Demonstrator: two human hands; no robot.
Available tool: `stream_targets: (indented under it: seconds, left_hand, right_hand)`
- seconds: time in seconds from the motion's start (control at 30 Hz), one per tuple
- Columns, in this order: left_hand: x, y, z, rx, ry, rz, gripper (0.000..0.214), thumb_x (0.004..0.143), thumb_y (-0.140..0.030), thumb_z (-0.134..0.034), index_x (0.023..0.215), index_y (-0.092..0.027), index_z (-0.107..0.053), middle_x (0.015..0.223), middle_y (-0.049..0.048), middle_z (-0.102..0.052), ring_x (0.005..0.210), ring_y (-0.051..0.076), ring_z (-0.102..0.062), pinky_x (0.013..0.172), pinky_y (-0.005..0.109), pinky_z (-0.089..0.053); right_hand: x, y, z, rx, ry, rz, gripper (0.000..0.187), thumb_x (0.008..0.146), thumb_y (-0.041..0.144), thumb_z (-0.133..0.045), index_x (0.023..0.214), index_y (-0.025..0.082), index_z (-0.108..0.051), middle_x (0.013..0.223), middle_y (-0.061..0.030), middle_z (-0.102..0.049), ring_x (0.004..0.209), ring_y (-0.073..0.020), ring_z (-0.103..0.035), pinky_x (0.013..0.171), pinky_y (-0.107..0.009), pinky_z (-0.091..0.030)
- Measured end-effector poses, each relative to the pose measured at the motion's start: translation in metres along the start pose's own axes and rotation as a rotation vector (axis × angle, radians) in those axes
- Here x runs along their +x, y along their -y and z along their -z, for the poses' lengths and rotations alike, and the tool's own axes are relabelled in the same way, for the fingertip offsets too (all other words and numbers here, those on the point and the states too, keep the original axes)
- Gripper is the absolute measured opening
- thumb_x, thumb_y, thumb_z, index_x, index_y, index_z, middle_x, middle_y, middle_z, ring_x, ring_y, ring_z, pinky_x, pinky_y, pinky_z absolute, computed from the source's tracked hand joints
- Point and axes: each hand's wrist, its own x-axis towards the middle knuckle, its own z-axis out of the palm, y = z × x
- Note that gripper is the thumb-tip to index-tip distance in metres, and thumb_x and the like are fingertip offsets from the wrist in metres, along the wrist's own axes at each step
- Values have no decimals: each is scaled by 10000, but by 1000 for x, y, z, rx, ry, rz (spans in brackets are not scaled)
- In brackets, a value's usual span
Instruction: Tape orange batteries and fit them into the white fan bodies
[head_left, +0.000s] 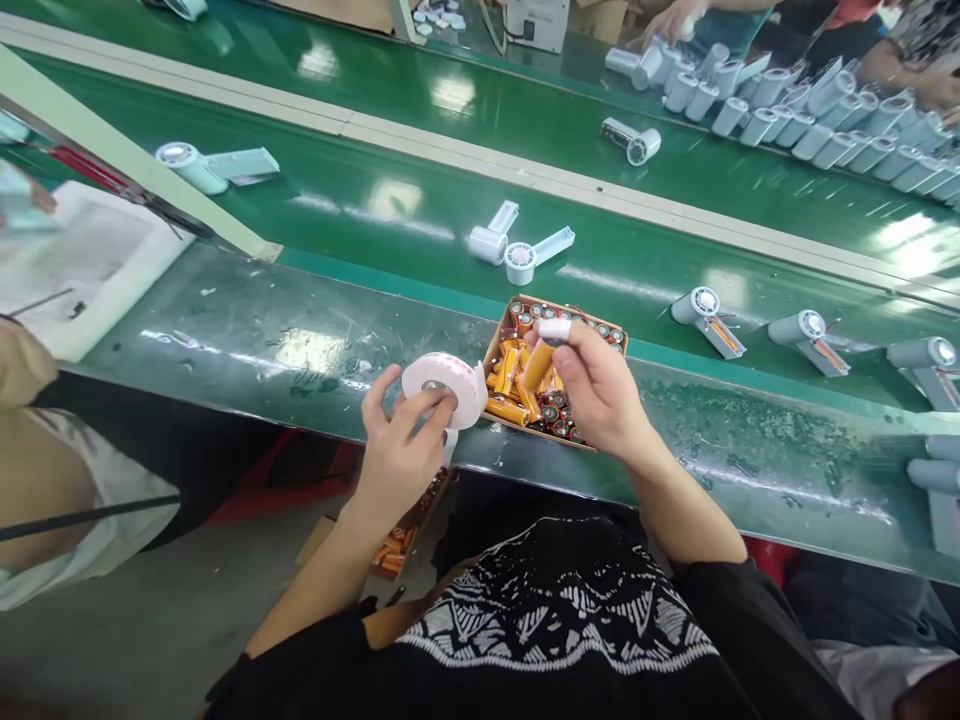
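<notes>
My left hand (405,430) grips a roll of white double-sided tape (469,385), with fingers pushed into its core. A loose end of tape sticks up at the roll's right side. My right hand (600,385) is closed over a cardboard box (491,360) of batteries, thumb and index finger pinched around an orange cylindrical battery (537,366). A white strip (555,328) lies across the index finger; whether it is tape or a finger wrap I cannot tell. Orange-wrapped cells with wires fill the box, some lying flat, others standing on end.
On the green conveyor belt (337,215) lie several pale blue handheld fan bodies, including one fan (709,310) with an orange battery inside. Many fan housings (757,125) crowd the far right. A white foam tray (142,260) stands at left. Other people sit on both sides.
</notes>
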Motion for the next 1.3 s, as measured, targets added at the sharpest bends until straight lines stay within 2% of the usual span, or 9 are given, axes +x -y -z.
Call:
stream_targets:
  seconds: [0.27, 0.6, 0.8, 0.9, 0.97, 1.07, 1.13, 1.23, 1.3]
  left_hand:
    - [17, -20, -1, 90, 40, -71, 664, 821, -21, -694, 1426, -294, -682, 1213, 117, -729, 1473, 432, -394, 1039, 570, -607]
    - [36, -54, -12, 198, -188, -150, 552, 834, -365, -912, 1343, -269, -722, 856, 74, -704, 967, 296, -520, 935, 471, -500]
    - [45, -79, -24, 130, -275, -48, 543, 782, -403, -956, 1263, -257, -752, 776, 69, -660, 910, 285, -524, 847, 442, -498]
    - [46, -97, -25, 42, -257, -29, 492, 762, -304, -966, 1205, -248, -760, 751, 46, -657, 871, 264, -526, 826, 414, -488]
    - [38, -97, -23, -57, -188, -86, 373, 782, -288, -943, 1111, -273, -767, 735, 20, -650, 835, 243, -530, 830, 394, -486]
    - [10, -55, -18, -24, -144, -105, 231, 838, -291, -886, 1035, -290, -765, 764, 17, -663, 811, 227, -549, 877, 405, -497]
    - [-17, -3, -14, 155, -126, 81, 204, 880, -304, -834, 1071, -265, -774, 860, 72, -699, 891, 271, -595, 911, 469, -493]
    - [-52, 70, -10, 192, 53, 333, 263, 991, -397, -666, 1174, -234, -762, 984, 138, -714, 982, 341, -641, 918, 548, -507]
    - [-60, 92, -12, 188, 29, 415, 384, 995, -435, -652, 1303, -214, -712, 1084, 168, -709, 1051, 374, -650, 970, 599, -506]
  right_hand:
    - [-19, -1, -16, -184, 74, -84, 339, 1095, 290, -512, 1350, 194, -714, 1124, -102, -810, 1037, -247, -757, 928, -389, -622]
    - [-24, -19, -44, 510, -643, -320, 539, 1077, 553, -501, 1501, 236, -596, 1335, -133, -754, 1211, -258, -746, 1030, -475, -647]
    - [-46, -16, -79, 620, -700, -218, 872, 961, 565, -733, 1674, 364, -273, 1328, -134, -761, 1053, -274, -804, 902, -481, -694]
    - [-36, -20, -61, 501, -653, -151, 804, 989, 502, -715, 1660, 407, -282, 1227, -82, -794, 969, -256, -815, 843, -461, -709]
    - [-19, -29, -24, 360, -703, -43, 716, 1024, 477, -663, 1650, 421, -318, 1243, -67, -777, 1031, -249, -804, 867, -450, -704]
    - [-2, -49, 49, 74, -892, 65, 659, 1103, 477, -483, 1705, 395, -229, 1414, -118, -682, 1243, -267, -739, 948, -457, -679]
    - [-15, -62, 87, -38, -925, 30, 704, 1089, 459, -511, 1718, 378, -204, 1462, -143, -652, 1317, -292, -700, 1002, -493, -655]
    - [-67, -77, 109, -20, -891, -115, 753, 979, 428, -716, 1645, 361, -371, 1321, -141, -746, 1222, -312, -750, 981, -535, -653]
    - [-106, -86, 106, 61, -889, -251, 707, 901, 412, -815, 1535, 335, -512, 1201, -133, -799, 1116, -312, -789, 946, -535, -659]
